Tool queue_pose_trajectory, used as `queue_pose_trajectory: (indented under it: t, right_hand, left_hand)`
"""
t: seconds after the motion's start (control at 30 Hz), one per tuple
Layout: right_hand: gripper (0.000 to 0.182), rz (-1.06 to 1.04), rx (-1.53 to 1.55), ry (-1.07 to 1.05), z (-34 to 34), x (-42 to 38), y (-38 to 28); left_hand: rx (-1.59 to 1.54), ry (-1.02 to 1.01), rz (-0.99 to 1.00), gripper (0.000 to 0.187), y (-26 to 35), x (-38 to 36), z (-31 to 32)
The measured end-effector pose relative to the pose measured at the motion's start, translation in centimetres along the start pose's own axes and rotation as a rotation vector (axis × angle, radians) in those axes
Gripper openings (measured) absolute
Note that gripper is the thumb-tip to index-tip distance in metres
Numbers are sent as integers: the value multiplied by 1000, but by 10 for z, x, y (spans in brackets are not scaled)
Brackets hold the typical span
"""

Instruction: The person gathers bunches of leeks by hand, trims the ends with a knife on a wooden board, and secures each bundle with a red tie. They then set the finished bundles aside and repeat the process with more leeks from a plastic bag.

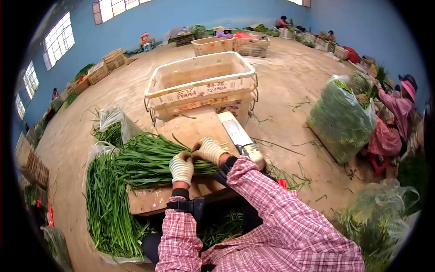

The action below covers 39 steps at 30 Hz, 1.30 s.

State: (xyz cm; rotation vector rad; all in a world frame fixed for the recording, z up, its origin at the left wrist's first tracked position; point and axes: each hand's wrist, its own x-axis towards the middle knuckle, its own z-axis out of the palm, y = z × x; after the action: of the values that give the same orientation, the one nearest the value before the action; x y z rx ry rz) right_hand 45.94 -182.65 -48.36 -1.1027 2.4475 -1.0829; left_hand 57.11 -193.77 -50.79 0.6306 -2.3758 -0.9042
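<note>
A bundle of long green chives (pixel 145 161) lies across a wooden board (pixel 192 129) in front of me. My left hand (pixel 181 168), in a striped knit glove, is closed around the bundle near its cut ends. Right beside it my right hand (pixel 208 149), gloved the same way, presses down on the same bundle. Both sleeves are pink plaid.
A big pile of chives on plastic (pixel 106 208) lies at my left. Stacked cream crates (pixel 199 84) stand behind the board, a white scale (pixel 240 136) beside it. A bag of greens (pixel 340 118) and a seated person in pink (pixel 394 113) are at right.
</note>
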Motion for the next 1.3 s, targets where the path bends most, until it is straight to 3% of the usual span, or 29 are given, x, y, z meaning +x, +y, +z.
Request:
queue_pose_trajectory:
  t: [0.13,0.23,0.43,0.5,0.63,0.7,0.77,0.9,1.03,1.1,1.17,1.27,1.3]
  right_hand:
    - [30,-16,-12,-10,3,2,-5]
    - [25,-5,-104,87,9,-3,-13]
    - [21,24,-337,167,17,-9,-23]
    - [22,17,-342,154,16,-9,-22]
    - [31,60,-54,-77,0,-1,-19]
    - [29,68,-59,-81,-1,2,-21]
    - [26,67,-219,60,12,-1,-24]
    - [20,68,-241,193,21,-7,-24]
    - [18,10,-264,261,26,-8,-19]
    - [19,-46,-359,338,28,-11,-17]
    - [18,-27,-418,358,29,-20,-19]
    - [19,-66,-490,337,33,-36,-23]
    - [19,-38,-523,310,35,-39,-24]
  left_hand:
    - [-73,-87,-116,14,22,-5,-22]
    - [348,-35,88,16,24,1,-18]
    - [374,16,106,12,20,-15,-9]
    - [213,118,124,14,11,-16,-5]
    - [213,90,11,15,7,-17,-2]
    - [231,134,108,14,-4,-13,5]
    - [110,40,-31,15,-20,-4,13]
    - [210,158,161,16,0,-15,0]
    - [159,167,146,16,-8,-16,1]
    - [-10,-7,-53,16,-8,-4,-7]
    - [17,-85,-81,16,-16,8,-10]
    - [125,-147,-39,18,19,13,-33]
    - [135,-163,9,17,0,25,-26]
